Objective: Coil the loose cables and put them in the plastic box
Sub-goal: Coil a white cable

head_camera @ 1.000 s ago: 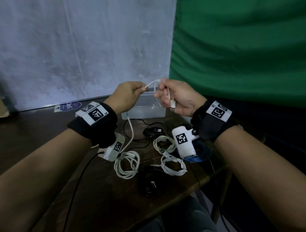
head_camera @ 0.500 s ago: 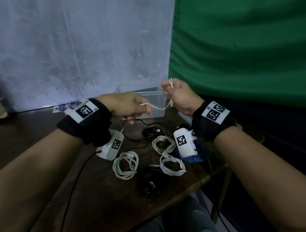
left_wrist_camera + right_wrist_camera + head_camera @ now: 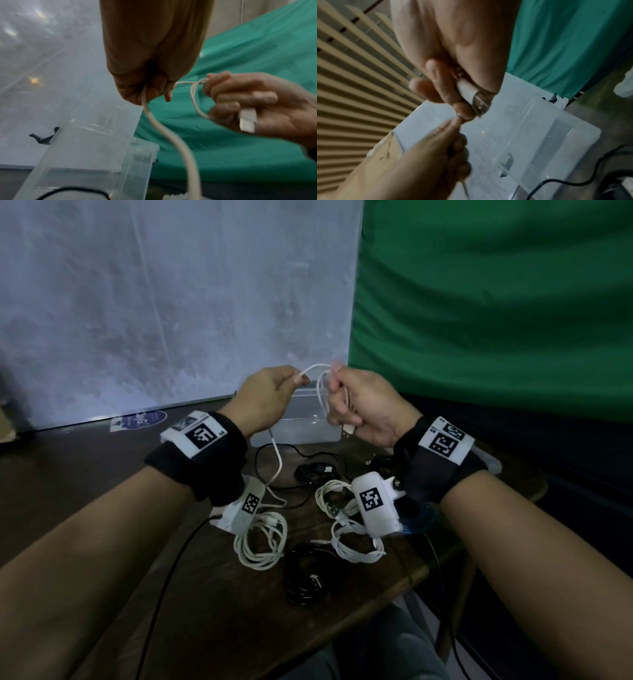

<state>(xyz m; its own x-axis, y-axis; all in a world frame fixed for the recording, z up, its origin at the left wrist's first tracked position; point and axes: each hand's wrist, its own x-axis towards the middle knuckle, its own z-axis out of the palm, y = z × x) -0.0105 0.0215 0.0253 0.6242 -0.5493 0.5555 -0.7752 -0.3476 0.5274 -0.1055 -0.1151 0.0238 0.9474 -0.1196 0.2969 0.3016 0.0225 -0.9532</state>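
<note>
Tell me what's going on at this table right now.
A person is coiling a thin white cable in mid-air. The right hand holds the loops and white USB plug; the left hand pinches the free length. The clear plastic box sits behind, and other white and black cables lie on the dark wooden table.

The thin white cable [image 3: 276, 460] looked smooth and rubbery, its USB plug [image 3: 475, 97] glossy white plastic with a bare metal tip. The clear plastic box [image 3: 301, 429] was slick and faintly frosted. The dark wooden bench [image 3: 85, 474] appeared matt. A green cloth backdrop [image 3: 496, 302] hung creased and soft.
</note>
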